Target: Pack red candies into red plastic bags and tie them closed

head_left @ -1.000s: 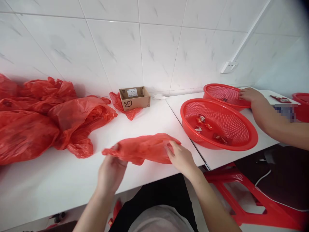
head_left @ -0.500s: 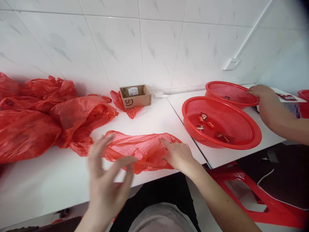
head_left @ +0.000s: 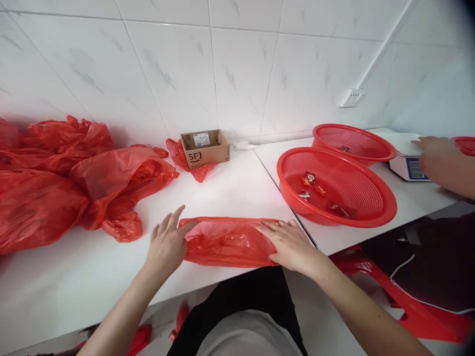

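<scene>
A translucent red plastic bag [head_left: 226, 242] lies in front of me near the table edge, its wide mouth stretched between my two hands. My left hand [head_left: 168, 241] grips its left end, thumb just inside the mouth and the other fingers outside, the index finger raised. At the right end, my right hand [head_left: 291, 247] has its fingers over the rim and its thumb low on the near side. Inside the bag I see only crumpled film.
Red plastic bags [head_left: 89, 183] are heaped on the left. A cardboard box [head_left: 208, 155] sits near the wall. On the right are a red basket [head_left: 382, 198] with several wrapped snacks, another red basket [head_left: 382, 148] and a scale [head_left: 403, 168] beside another person's hand [head_left: 438, 151].
My left hand has come down onto the bag's left end. The bag's mouth is now straighter and tauter. The other person's hand has moved from the rear basket to the scale.
</scene>
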Tool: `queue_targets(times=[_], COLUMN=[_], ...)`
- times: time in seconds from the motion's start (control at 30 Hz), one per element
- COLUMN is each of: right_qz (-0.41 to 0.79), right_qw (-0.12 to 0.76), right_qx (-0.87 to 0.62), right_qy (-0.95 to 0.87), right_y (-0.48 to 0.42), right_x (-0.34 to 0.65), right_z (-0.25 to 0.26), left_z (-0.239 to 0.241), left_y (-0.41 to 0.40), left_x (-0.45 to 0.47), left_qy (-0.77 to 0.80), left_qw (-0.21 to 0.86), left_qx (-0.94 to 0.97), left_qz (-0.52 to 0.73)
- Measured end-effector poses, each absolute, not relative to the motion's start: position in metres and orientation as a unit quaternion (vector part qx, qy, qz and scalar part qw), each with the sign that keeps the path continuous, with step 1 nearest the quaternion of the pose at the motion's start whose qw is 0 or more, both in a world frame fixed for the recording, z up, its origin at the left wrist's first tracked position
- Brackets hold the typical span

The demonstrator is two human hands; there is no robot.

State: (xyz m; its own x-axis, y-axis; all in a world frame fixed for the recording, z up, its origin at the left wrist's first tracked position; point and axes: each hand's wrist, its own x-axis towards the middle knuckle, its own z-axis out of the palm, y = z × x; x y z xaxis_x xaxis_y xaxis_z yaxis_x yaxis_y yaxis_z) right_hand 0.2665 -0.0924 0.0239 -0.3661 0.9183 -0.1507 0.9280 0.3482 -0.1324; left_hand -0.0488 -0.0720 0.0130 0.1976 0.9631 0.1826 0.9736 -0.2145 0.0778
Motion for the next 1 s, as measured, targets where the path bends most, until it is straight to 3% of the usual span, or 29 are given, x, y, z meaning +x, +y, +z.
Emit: queue_targets(times=[0.17,0.27,0.4,0.53,0.7,0.83,0.93,1.0], right_qz=[-0.029,-0.07,-0.166,-0.251,-0.306,-0.306,-0.318,-0.243], right_qw=[-0.152,-0.197,-0.123,-0.013,-0.013,-0.089,-0.205,-0.294], right_qx=[0.569,0.518,0.495,0.542,0.588,0.537,0.473,0.511], right_qy=[0.808,0.829,0.844,0.802,0.749,0.781,0.796,0.77], right_y=[-0.1,-0.106,-0.1,-0.081,-0.072,-0.095,-0.11,-0.11], right_x=[0.248,0.224,0.208,0.225,0.241,0.239,0.255,0.28], right_z=[0.033,0.026,0.004,-0.005,0.005,0.036,0.069,0.083], left_z=[0.003,-0.006,-0.014,-0.011,0.002,0.007,0.009,0.01], left_y=[-0.08,-0.085,-0.089,-0.088,-0.085,-0.088,-0.09,-0.093], left_x=[-0.033,-0.018,-0.005,-0.015,-0.031,-0.029,-0.029,-0.033], left_qy=[-0.633,-0.617,-0.599,-0.636,-0.654,-0.643,-0.64,-0.637], left_qw=[-0.073,-0.091,-0.122,-0.118,-0.175,-0.233,-0.265,-0.28], left_qx=[-0.753,-0.753,-0.757,-0.747,-0.73,-0.713,-0.695,-0.687], left_qz=[-0.166,-0.209,-0.231,-0.154,-0.092,-0.155,-0.192,-0.21])
